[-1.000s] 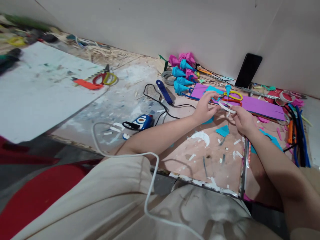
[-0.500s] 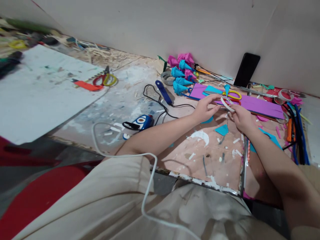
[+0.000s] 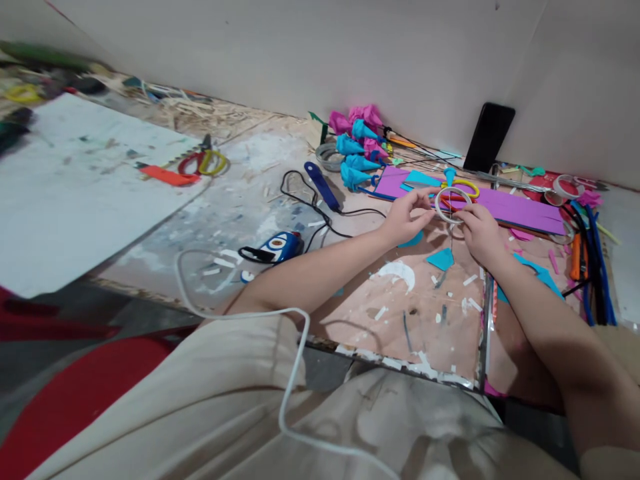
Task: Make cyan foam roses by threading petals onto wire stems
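A narrow white roll of tape [image 3: 441,215] is upright between my hands with its round opening facing me. My right hand [image 3: 480,233] pinches its lower right edge. At the left edge of the roll, the thumb and forefinger of my left hand [image 3: 404,219] close in from either side; their exact contact is hard to see. Just behind the roll stands a small blue paper cone [image 3: 449,175], and a thin wire shows below it. Yellow-and-red scissors [image 3: 467,187] lie behind the roll on a purple sheet [image 3: 525,212]. A blue paper scrap [image 3: 441,259] lies below my hands.
Blue and pink paper flowers [image 3: 356,175] are bunched at the back. A black phone [image 3: 489,137] leans on the wall. A blue glue gun [image 3: 285,247] with a black cord lies left of my forearm. A white cable [image 3: 295,373] crosses my lap. Orange-handled cutter [image 3: 576,257] at right.
The roll of tape has turned from nearly edge-on to showing its open ring. Both hands stay close to it, and the whole view has shifted slightly.
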`<state>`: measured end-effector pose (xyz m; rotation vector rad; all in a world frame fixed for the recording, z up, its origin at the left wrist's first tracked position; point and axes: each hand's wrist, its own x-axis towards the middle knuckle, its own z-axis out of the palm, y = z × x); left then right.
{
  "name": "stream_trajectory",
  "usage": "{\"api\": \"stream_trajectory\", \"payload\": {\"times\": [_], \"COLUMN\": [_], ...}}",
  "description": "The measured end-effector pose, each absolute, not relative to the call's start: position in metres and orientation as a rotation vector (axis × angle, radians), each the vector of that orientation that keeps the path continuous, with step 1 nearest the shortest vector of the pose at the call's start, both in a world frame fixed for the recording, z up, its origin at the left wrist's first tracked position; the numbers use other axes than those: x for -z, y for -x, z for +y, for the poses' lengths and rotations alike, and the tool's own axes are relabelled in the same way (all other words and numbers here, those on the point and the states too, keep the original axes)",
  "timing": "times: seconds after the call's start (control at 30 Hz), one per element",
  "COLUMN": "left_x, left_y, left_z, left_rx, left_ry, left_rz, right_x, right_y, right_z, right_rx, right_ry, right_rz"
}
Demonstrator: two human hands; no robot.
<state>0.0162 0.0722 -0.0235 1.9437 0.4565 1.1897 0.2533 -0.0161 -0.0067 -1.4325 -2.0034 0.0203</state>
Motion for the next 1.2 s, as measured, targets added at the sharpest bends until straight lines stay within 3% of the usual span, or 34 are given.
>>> {"api": "stream_trajectory", "payload": {"times": [1.2], "left_x": [0.0313], "left_y": [-0.0189], "left_z": [0.0785], "left_rx": [-1.311], "left_ry": [-1.988], "left_rz": [0.490], "right_x": [0.0106], "right_y": [-0.2579], "right_z": [-0.0143], "right_rx": [-0.011], "right_ry": [1.350], "right_rz": [-2.026]}}
